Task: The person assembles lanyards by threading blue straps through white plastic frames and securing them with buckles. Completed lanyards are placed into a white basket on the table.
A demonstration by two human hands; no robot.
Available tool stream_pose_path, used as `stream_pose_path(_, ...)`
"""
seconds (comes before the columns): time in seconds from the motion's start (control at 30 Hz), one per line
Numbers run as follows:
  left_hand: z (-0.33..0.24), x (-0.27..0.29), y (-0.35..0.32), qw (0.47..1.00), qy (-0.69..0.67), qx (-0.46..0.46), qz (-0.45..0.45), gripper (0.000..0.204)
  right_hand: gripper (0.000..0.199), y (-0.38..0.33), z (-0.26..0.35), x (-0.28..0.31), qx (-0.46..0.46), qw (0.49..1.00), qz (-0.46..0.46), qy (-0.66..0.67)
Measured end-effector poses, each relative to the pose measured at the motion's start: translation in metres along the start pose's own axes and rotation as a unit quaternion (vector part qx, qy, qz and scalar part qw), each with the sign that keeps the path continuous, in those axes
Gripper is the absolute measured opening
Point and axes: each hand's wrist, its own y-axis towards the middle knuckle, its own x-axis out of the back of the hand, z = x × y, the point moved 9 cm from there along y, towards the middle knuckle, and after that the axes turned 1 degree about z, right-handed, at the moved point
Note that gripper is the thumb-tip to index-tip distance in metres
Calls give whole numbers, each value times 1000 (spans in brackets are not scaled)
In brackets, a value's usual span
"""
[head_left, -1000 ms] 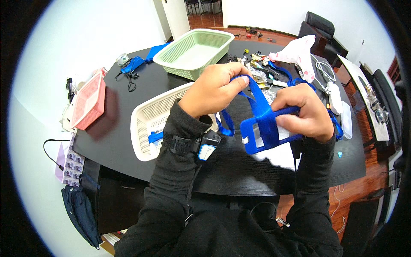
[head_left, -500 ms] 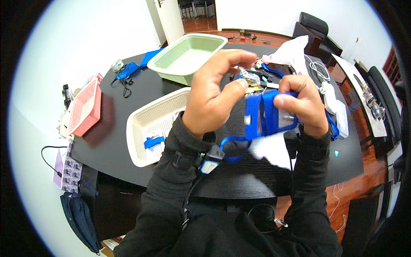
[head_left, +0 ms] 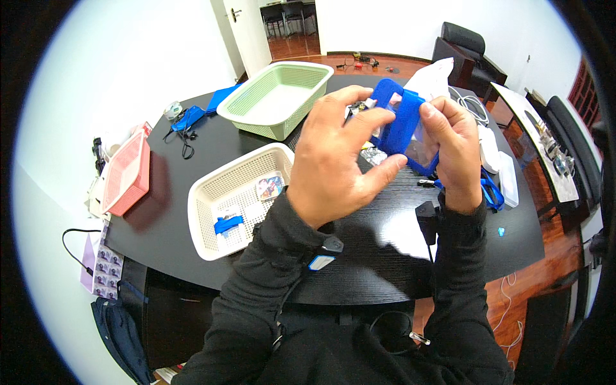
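Your right hand (head_left: 459,151) pinches the blue-rimmed badge holder (head_left: 420,149), flat blue strap (head_left: 401,125) wrapped round it, right of the perforated cream basket (head_left: 204,221). Left hand (head_left: 343,157) has fingers crooked at the strap; can't tell if gripping.

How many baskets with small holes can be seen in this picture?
3: the green basket at the back, the cream basket nearer, and the pink basket at the far left. Others could be hidden.

Your left hand (head_left: 343,157) hides parts of the blue holder (head_left: 402,131) and the clutter (head_left: 373,155) behind; your left sleeve (head_left: 282,237) covers part of the cream basket (head_left: 195,215).
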Motion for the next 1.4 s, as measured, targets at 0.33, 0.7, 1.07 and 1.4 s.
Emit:
stream_pose_path(0.33,26,-7,-5,997,16,78,-14,36,16,-7,2,-26,56,989,-8,-138)
stream_pose_path(0.7,34,-6,-6,988,-103,105,-36,60,19,2,-20,-11,-17,986,-39,160)
stream_pose_path(1.07,33,3,-5,986,-114,66,-98,54,35,-25,-70,-76,-271,887,106,359)
stream_pose_path(1.4,21,20,-7,990,38,6,-134,30,25,-18,-61,-72,-217,907,84,351)
